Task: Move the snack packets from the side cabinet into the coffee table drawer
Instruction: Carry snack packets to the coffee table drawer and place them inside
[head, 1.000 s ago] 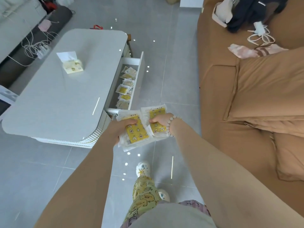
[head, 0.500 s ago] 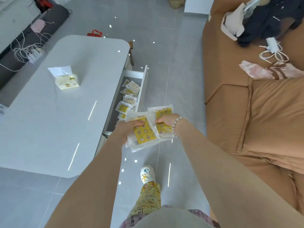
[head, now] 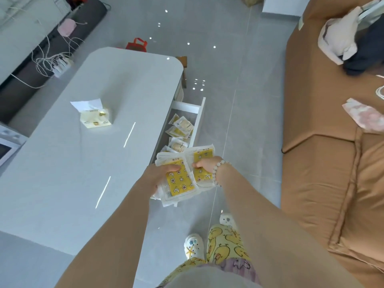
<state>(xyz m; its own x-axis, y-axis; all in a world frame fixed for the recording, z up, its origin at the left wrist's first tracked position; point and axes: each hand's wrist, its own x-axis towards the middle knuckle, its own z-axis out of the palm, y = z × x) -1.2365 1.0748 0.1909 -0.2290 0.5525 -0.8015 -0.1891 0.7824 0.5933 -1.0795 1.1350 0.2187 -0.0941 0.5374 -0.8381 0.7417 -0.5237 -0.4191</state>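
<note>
Both hands hold a stack of yellow-and-white snack packets just above the near end of the open coffee table drawer. My left hand grips the stack's left side, fingers curled over the top packet. My right hand, with a bead bracelet on the wrist, grips the right side. Several snack packets lie inside the drawer. The white coffee table spreads to the left. The side cabinet is not in view.
A tissue pack lies on the table top. A brown sofa with clothes and a bag runs along the right. Grey tiled floor lies between table and sofa; my feet in white clogs stand there. Cables and a power strip lie far left.
I have walked forward along the table; the drawer now lies right under the packets in my hands. The grip of both hands on the stack is unchanged.
</note>
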